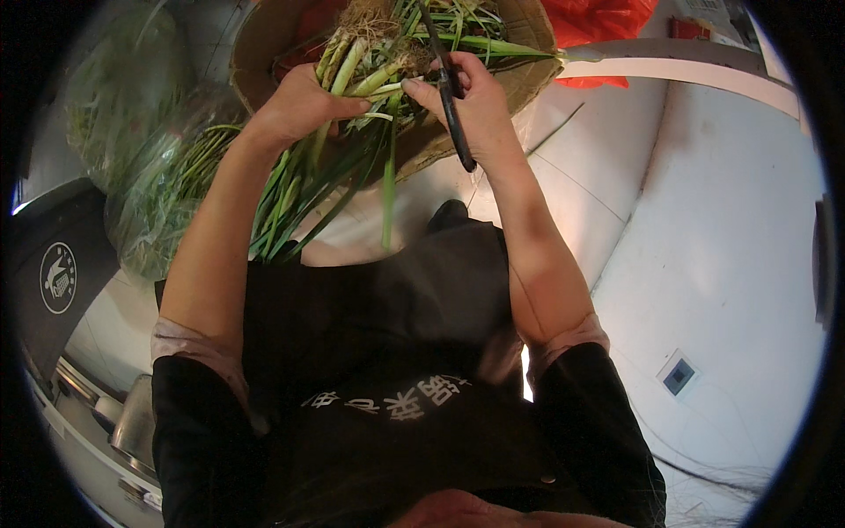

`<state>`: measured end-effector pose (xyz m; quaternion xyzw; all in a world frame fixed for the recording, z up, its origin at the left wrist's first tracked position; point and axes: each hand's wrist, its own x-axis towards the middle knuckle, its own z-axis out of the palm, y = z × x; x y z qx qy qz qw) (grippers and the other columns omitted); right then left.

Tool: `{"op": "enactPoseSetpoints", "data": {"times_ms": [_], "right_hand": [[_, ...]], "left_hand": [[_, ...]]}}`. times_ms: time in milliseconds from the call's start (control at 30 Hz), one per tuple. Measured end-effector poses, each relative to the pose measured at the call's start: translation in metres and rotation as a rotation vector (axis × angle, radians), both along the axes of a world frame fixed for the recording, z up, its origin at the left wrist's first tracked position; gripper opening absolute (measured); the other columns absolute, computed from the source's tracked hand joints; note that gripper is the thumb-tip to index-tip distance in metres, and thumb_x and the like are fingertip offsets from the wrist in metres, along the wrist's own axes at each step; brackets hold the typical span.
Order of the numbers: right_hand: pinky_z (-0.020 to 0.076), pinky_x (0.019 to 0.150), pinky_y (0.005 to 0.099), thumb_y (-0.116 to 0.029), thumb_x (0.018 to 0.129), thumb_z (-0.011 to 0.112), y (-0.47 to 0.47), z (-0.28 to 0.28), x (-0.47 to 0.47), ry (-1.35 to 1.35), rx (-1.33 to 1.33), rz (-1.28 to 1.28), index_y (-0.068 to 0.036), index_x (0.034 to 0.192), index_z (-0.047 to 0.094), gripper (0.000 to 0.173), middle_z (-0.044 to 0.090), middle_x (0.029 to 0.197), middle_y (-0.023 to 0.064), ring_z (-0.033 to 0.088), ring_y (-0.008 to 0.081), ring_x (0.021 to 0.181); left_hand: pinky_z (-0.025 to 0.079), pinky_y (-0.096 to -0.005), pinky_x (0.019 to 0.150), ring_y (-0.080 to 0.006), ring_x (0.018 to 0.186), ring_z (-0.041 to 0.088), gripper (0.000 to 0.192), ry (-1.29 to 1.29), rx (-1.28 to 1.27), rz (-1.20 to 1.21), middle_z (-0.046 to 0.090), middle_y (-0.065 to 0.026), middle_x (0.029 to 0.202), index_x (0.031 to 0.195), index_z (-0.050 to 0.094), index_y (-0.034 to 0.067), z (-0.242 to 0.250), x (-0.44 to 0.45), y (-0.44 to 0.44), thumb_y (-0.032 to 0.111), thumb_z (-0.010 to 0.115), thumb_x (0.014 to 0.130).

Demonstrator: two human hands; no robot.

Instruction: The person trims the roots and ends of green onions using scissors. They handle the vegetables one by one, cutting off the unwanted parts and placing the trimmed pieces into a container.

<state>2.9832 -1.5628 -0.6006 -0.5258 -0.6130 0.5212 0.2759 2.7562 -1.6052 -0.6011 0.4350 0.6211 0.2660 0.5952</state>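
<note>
My left hand [300, 105] is closed around a bunch of green onions [350, 66], whose hairy roots point away from me and whose long green leaves hang towards my lap. In my right hand [472, 105] is a dark-handled knife [450, 105], held across the palm, its far end reaching over the cut greens. The thumb of that hand touches a pale stalk at the right side of the bunch. Beneath both hands stands an open cardboard box [541, 39] with loose leaves and trimmings inside.
Clear plastic bags of greens [158, 191] lie at the left. A black bin [66, 277] bearing a printed emblem stands beside them, with metal pots [135, 422] below. Beyond the box is a red plastic bag [601, 20]. A white wall [719, 264] with a socket rises at the right.
</note>
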Motion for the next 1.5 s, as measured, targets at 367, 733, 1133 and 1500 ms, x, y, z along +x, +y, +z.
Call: {"op": "enactPoseSetpoints", "data": {"times_ms": [367,733,1133,1500], "right_hand": [[0.0484,0.071,0.0256,-0.038,0.080,0.082,0.010,-0.006,0.013,0.009,-0.112,-0.153,0.006,0.116,0.060,0.061,0.067,0.091,0.0066,0.060,0.0113,0.080],[0.0496,0.068,0.0232,-0.035,0.081,0.083,0.009,0.003,0.019,-0.019,-0.054,-0.106,0.005,0.116,0.059,0.058,0.066,0.088,0.0050,0.060,0.0099,0.075],[0.0440,0.055,0.0189,-0.036,0.081,0.083,0.008,0.012,0.029,-0.040,-0.018,-0.182,-0.002,0.111,0.060,0.050,0.063,0.080,-0.0003,0.059,0.0076,0.067],[0.0457,0.059,0.0202,-0.033,0.080,0.084,0.009,0.005,0.034,-0.106,-0.013,-0.126,-0.001,0.112,0.060,0.052,0.063,0.081,-0.0006,0.058,0.0067,0.068]], "left_hand": [[0.052,-0.0398,0.083,-0.0281,0.093,0.067,0.059,0.268,0.393,0.066,0.069,-0.0158,0.105,0.125,0.055,0.002,-0.026,-0.001,0.002,0.030,0.082,0.080],[0.050,-0.0416,0.095,-0.0317,0.112,0.063,0.072,0.364,0.447,0.062,0.065,-0.0182,0.121,0.141,0.045,0.005,-0.041,0.007,0.015,0.033,0.079,0.084],[0.047,-0.0418,0.100,-0.0333,0.118,0.060,0.074,0.599,0.370,0.019,0.064,-0.0207,0.125,0.137,0.050,0.004,-0.056,0.017,0.013,0.032,0.080,0.076],[0.047,-0.0439,0.098,-0.0403,0.117,0.058,0.074,0.648,-0.071,-0.331,0.063,-0.0246,0.123,0.136,0.047,0.000,-0.064,0.004,0.012,0.033,0.070,0.074]]}}
